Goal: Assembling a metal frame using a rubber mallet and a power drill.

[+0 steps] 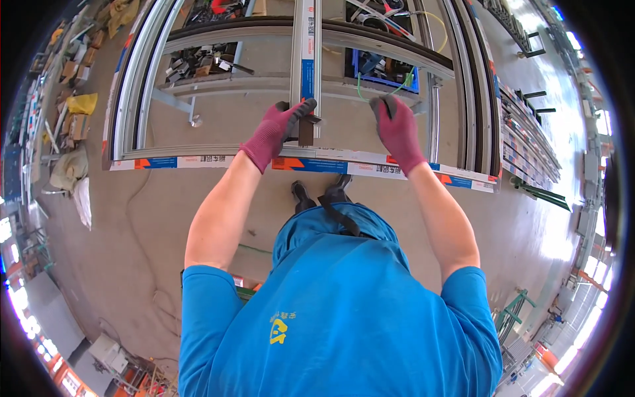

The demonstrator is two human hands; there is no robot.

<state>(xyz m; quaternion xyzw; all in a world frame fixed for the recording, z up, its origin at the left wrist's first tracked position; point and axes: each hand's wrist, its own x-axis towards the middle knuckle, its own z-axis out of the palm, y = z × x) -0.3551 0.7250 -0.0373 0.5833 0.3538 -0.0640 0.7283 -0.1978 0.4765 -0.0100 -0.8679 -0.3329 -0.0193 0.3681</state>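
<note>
A large silver-and-black metal window frame (218, 149), edged with printed protective film, lies across a stand before me. My left hand (272, 132), in a maroon glove with dark fingers, is closed at the lower end of the central upright bar (307, 63). It grips a short dark brown profile piece (306, 131) standing against that bar. To the right, my right hand (399, 129), gloved alike, hovers above the frame's opening with its fingers pinched together. A thin green cord (361, 89) passes by its fingertips; whether they hold it is hidden.
Beneath the frame, a blue crate (415, 81) of tools stands on the right, and a pile of small metal parts (202, 63) lies on the left. Long profiles (529, 142) are stacked at the right. Boxes and a yellow bag (82, 104) line the left side.
</note>
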